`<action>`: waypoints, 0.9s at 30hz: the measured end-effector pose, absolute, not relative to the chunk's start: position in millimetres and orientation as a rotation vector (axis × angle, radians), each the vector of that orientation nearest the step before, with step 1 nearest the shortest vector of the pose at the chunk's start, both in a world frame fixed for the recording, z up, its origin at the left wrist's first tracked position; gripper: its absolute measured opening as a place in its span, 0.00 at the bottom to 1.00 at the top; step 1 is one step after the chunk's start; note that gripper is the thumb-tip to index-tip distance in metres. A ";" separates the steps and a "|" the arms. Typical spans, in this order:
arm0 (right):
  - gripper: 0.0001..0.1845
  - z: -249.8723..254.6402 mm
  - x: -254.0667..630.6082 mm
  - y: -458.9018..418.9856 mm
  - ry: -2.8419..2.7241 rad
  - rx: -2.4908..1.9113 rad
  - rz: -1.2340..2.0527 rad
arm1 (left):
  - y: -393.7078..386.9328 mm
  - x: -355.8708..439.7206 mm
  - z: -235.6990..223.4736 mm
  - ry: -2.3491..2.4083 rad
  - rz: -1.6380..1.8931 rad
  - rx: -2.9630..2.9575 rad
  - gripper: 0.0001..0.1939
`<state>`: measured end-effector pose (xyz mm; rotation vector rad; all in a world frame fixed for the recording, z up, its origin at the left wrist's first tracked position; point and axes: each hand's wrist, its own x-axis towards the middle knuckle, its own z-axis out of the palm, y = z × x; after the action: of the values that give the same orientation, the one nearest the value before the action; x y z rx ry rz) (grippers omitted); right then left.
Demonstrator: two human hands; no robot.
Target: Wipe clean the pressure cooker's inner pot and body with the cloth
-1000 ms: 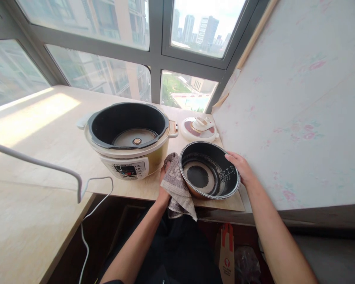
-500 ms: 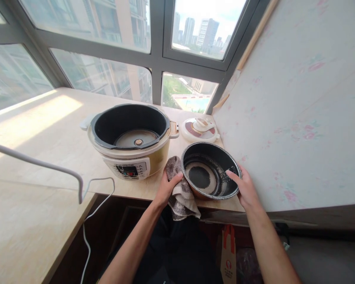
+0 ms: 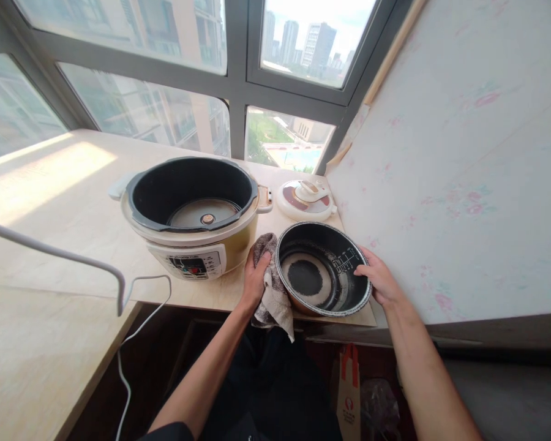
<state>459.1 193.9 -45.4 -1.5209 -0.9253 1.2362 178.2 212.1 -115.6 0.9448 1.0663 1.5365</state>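
Observation:
A black inner pot, worn pale in a ring on its bottom, tilts toward me at the counter's front edge. My right hand grips its right rim, thumb inside and fingers behind the wall. My left hand is closed on a brown and white cloth at the pot's left side; the cloth hangs over the edge. To the left stands the electric pressure cooker, lidless, its dark inside showing a metal plate with a round centre. Its white lid lies behind the inner pot.
The pale counter runs along the window, with a flowered wall close on the right. A grey cord crosses the left side and hangs over the edge. A paper bag stands below.
The view has shifted slightly. The inner pot has turned a little, bringing its printed scale more into sight. My left thumb has come away from its rim, with the cloth still held.

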 end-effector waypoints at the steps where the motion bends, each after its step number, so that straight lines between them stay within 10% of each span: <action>1: 0.45 -44.6 460.8 198.0 -0.933 -1.525 1.254 | 214.5 178.7 -116.0 1.066 1.535 0.953 0.26; 27: 0.43 -48.3 475.7 290.2 -1.032 -1.389 1.602 | 217.1 185.1 -127.3 1.285 1.476 0.984 0.21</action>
<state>475.7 290.2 -48.3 -1.3888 -1.0325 1.6021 185.1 217.1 -127.3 0.9842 1.2851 1.4763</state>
